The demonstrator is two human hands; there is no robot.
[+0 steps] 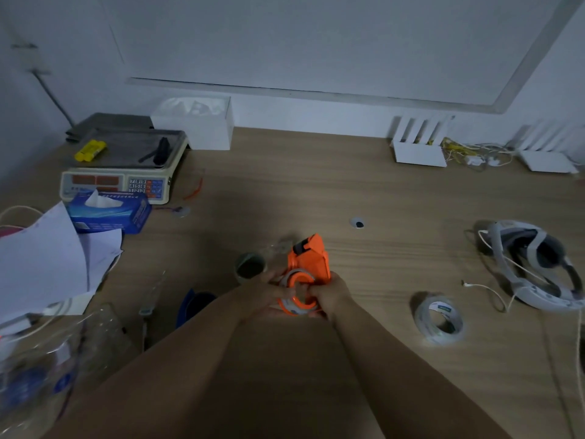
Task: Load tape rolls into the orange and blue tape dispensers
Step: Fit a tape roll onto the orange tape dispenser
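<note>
1. Both hands meet over the middle of the desk, closed around the orange dispenser.
2. The left hand grips the dispenser's near left side, fingers curled at the wheel.
3. The right hand clamps the near right side, fingers wrapped over the orange ring at the near end.
4. The dispenser points away from the person, its black-tipped nose on the far end and a tape roll seated on its wheel between the two hands.
5. A spare clear tape roll lies on the desk to the right of the hands, well apart from them.
6. The blue dispenser sits just left of the left forearm, partly hidden by it.
7. A dark round object rests on the desk just left of the orange dispenser; what it is cannot be told.
8. On the far left stands a weighing scale with a yellow item and a black item on its tray.
9. A blue tissue box sits just in front of the scale, with loose white papers to its left.
10. A white headset with its cable lies at the right edge.
11. Two white routers stand along the far wall on the right, with tangled cables between them.
12. A white box stands by the far wall behind the scale.
</note>
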